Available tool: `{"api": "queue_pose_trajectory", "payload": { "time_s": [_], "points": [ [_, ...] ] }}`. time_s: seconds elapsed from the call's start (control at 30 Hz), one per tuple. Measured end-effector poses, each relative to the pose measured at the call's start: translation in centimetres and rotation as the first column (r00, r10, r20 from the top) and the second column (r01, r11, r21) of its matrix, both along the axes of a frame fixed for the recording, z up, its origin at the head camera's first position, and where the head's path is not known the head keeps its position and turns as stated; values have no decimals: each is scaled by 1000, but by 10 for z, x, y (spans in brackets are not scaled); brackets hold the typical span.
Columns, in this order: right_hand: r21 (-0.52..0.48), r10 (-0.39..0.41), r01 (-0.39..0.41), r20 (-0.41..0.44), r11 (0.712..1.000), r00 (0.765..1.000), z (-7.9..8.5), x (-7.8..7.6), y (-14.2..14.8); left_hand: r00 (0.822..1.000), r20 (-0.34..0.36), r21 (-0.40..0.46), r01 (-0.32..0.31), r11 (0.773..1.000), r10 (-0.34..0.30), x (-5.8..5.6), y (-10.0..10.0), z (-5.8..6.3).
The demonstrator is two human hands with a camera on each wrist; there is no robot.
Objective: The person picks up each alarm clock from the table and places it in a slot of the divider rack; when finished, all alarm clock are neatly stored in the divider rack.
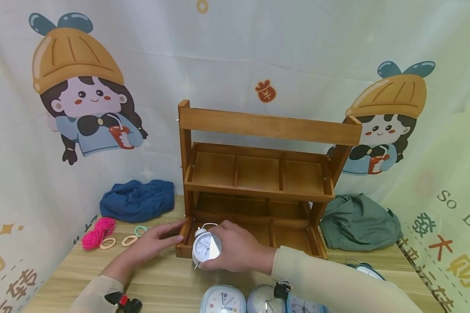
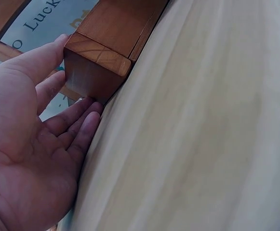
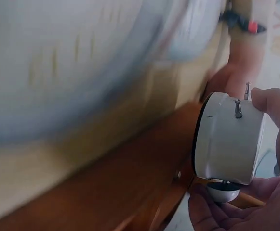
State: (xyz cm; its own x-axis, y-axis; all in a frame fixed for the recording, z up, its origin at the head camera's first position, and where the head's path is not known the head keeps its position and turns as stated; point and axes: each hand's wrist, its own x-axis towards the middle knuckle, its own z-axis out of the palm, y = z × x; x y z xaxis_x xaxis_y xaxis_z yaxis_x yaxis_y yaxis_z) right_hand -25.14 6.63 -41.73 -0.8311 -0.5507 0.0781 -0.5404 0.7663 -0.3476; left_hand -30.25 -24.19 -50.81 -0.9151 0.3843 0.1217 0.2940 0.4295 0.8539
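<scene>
My right hand grips a small white twin-bell alarm clock just in front of the left compartment of the lower tray of a brown wooden two-tier shelf. In the right wrist view the clock's white body shows two metal feet, with thumb and fingers on opposite sides and a bell near the fingers. My left hand touches the lower tray's left end. Up close in the left wrist view, the left hand's loosely straight fingers lie by the wooden corner.
Several more clocks stand at the front edge, among them a pale blue one. Another clock is at the right. Blue cloth, pink yarn and hair ties lie left of the shelf; green cloth lies right.
</scene>
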Motion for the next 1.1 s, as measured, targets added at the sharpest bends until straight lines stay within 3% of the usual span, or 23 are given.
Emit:
{"api": "queue_pose_trajectory", "payload": {
  "time_s": [0.27, 0.47, 0.83, 1.1],
  "points": [
    [2, -11, 11, -122, 1000, 992, 1, -38, 1, 1000, 21, 2, -17, 1000, 17, 0, 0, 1],
    [54, -27, 39, -200, 998, 979, -10, -57, -7, 1000, 24, 10, -4, 1000, 3, -1, -1, 1],
    [162, 11, 32, -254, 986, 967, -29, -66, -15, 999, 36, 17, 1, 1000, -2, 0, 0, 0],
    [156, 10, 21, -191, 988, 982, -34, -73, -15, 999, 39, 22, 12, 1000, -13, 1, -1, 0]
  ]
}}
